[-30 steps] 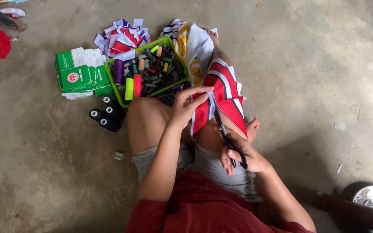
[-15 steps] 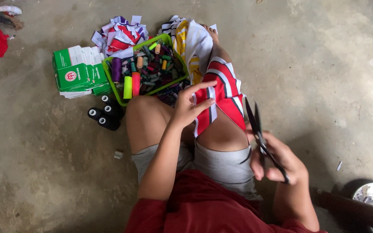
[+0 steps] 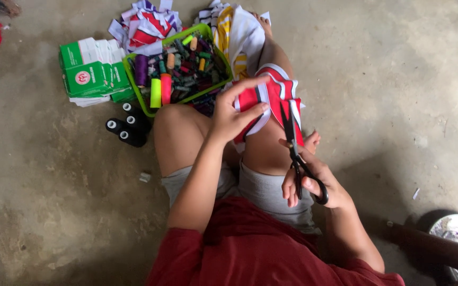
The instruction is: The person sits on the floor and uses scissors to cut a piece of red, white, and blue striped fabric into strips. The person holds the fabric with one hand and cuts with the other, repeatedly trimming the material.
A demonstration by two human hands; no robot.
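Head view showed the left hand (image 3: 232, 114) pinching the red striped fabric strip (image 3: 271, 100) taut over the knee at frame centre, so the black scissors (image 3: 295, 151), gripped in the right hand (image 3: 314, 182), could reach its edge.

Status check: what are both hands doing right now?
Left hand pinching red striped cloth on knee. Right hand holds black scissors, blades at cloth. Nothing blocking.
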